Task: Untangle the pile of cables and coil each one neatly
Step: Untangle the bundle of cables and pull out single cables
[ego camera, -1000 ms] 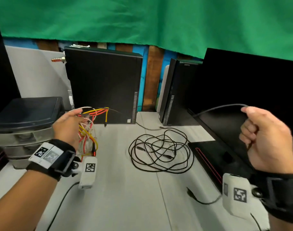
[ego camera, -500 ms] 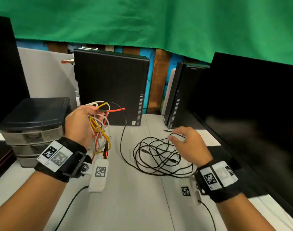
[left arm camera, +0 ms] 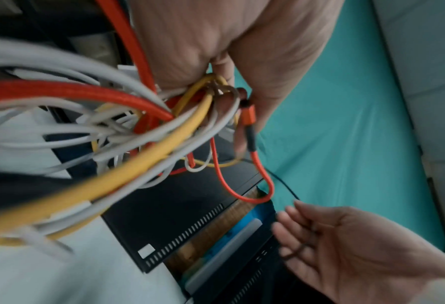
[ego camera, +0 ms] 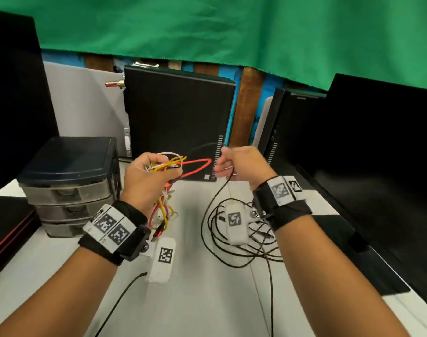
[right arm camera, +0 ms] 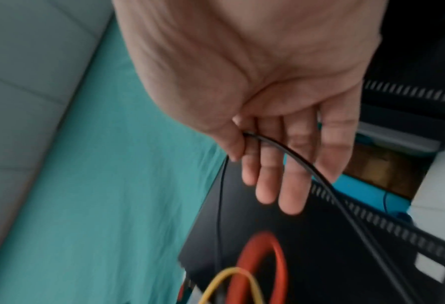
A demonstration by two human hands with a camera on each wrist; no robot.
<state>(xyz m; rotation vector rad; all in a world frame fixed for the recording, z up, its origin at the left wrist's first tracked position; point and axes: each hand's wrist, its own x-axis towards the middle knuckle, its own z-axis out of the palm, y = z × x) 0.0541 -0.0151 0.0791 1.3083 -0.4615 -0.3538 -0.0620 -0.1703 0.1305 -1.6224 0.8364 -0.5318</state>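
1. Head view: left hand grips a bundle of red, yellow & white cables above the white table; a red loop sticks out toward the right hand. Right hand pinches a thin black cable that drops to the loose black pile on the table. Black PC case behind, drawer unit at left.
2. Left wrist view: fingers curled round the bundle; orange connector by the fingertips. Right hand below, fingers loosely bent.
3. Right wrist view: thumb & fingers pinch the black cable; blurry.
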